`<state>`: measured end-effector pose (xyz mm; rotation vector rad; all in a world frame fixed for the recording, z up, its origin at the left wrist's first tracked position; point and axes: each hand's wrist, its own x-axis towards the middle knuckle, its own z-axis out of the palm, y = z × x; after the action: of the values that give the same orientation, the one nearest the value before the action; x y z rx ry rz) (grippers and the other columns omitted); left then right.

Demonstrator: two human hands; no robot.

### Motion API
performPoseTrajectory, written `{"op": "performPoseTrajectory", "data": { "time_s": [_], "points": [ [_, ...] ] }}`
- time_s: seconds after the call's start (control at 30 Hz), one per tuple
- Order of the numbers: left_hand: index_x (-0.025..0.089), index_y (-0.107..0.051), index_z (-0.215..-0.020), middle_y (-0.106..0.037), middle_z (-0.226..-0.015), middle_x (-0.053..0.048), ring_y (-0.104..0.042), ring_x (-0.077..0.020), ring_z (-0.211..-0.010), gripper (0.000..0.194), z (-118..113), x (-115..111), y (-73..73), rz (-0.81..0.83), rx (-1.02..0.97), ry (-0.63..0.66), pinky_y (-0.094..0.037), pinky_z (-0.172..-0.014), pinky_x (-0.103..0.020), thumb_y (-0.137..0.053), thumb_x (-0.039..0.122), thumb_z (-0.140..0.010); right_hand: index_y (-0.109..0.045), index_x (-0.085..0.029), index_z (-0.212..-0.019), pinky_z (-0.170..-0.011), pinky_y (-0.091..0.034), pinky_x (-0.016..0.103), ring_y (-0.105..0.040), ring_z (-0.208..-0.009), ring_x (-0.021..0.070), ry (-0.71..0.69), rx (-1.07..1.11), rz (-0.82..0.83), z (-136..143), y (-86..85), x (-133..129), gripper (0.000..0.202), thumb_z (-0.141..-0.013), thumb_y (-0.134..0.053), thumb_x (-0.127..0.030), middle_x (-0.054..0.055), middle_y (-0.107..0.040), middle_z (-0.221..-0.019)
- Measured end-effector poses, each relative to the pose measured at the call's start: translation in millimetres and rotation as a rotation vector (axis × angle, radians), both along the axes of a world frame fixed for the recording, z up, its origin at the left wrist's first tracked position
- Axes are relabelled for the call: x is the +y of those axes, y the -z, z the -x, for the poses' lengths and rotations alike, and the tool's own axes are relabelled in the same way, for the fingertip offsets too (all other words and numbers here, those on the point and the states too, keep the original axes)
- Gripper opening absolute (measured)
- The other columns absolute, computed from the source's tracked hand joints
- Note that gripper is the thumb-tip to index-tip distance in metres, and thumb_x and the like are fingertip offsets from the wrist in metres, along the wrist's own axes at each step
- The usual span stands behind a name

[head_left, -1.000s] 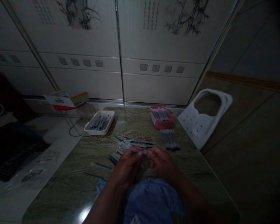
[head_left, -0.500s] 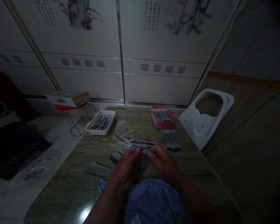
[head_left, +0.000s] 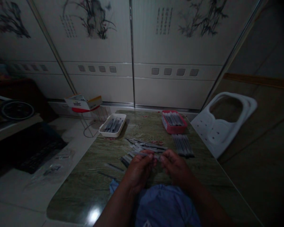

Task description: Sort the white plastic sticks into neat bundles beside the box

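Over the table, my left hand [head_left: 140,168] is closed around a clear-bodied pen [head_left: 142,154] that lies nearly level and points left. The fingertips of my right hand [head_left: 174,162] pinch together at the pen's right end, close to the left fingers. Dim light hides the exact part they grip. Loose pens [head_left: 150,146] lie in a pile just beyond both hands, some of them under the held one. To the right of my right hand is a neat row of pens [head_left: 182,145] with dark tips toward me.
A pink-red basket [head_left: 177,129] full of pens stands at the table's back right. A white tray [head_left: 106,134] with more pens is at the back left. Blue cloth [head_left: 165,205] lies near my body. A white folding chair [head_left: 217,132] stands to the right, and a box [head_left: 81,103] on a red stool at left.
My view has swung slightly left, so everything sits farther right. Both hands keep hold of the pen, with a slightly wider gap between them.
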<state>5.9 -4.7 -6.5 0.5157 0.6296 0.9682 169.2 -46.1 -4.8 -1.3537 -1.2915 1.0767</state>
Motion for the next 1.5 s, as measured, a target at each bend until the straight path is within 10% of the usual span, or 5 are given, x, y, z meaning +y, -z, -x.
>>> {"op": "performPoseTrajectory", "data": {
  "time_s": [0.83, 1.13, 1.5],
  "points": [
    [0.015, -0.068, -0.094, -0.071, -0.089, -0.006, -0.067, -0.0136, -0.081, 0.021, 3, 0, -0.2, -0.115, 0.005, 0.085, -0.049, -0.081, -0.024, -0.08, 0.019, -0.078, -0.051, -0.022, -0.079, -0.047, -0.03, 0.022, -0.038, -0.047, 0.0091, -0.088, 0.131, 0.123, -2, -4.3, -2, 0.036, -0.098, -0.046, -0.053, -0.006, -0.05, -0.058],
    [0.014, -0.062, -0.072, -0.059, -0.061, -0.001, -0.05, -0.0111, -0.056, 0.042, -2, 3, 6.4, -0.135, 0.263, 0.013, -0.039, -0.057, -0.024, -0.069, 0.054, -0.083, -0.051, -0.022, -0.079, -0.048, -0.031, 0.022, -0.04, -0.051, 0.0094, -0.037, 0.087, 0.078, 2, -5.6, -1, 0.035, -0.097, -0.047, -0.051, -0.005, -0.051, -0.062],
    [0.014, -0.064, -0.082, -0.066, -0.071, -0.004, -0.056, -0.0116, -0.064, 0.029, 0, 1, 3.7, -0.134, 0.151, 0.059, -0.043, -0.066, -0.023, -0.075, 0.041, -0.083, -0.051, -0.022, -0.079, -0.051, -0.03, 0.021, -0.039, -0.053, 0.0099, -0.005, 0.215, 0.095, 0, 7.1, 1, 0.035, -0.095, -0.051, -0.053, -0.006, -0.046, -0.059]
  ]
}}
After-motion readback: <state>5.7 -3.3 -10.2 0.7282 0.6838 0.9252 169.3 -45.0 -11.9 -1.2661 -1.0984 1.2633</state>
